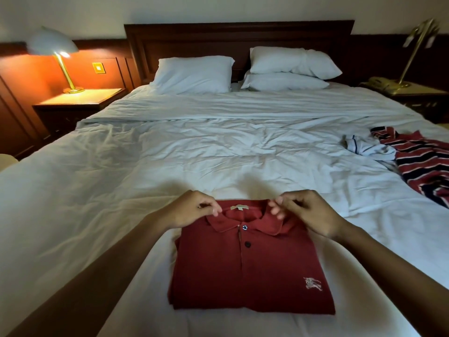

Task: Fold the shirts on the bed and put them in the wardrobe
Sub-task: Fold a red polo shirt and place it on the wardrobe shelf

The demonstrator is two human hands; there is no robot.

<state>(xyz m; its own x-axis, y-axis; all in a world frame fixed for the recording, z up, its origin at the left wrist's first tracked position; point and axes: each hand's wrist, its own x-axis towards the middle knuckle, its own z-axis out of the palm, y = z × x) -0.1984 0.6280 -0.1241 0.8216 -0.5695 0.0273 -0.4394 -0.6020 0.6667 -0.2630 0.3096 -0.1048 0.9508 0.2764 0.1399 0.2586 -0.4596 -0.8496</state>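
Red polo shirt [250, 271], folded, is laid on the bed [218, 154], near side, centred between the hands, long axis near-far, collar [243, 222] far. Collar's left end is pinched by left hand [192, 210]; grip of right hand [308, 212] cannot be told.

The left hand [192, 210] and right hand [308, 212] are bare, with uncovered forearms [97, 276] as far as visible.

red polo [250, 271]: folded flat, collar far side (2 buttons showing), bed [194, 147] near edge | striped shirt [422, 164], white shirt [366, 148]: crumpled, touching, right edge
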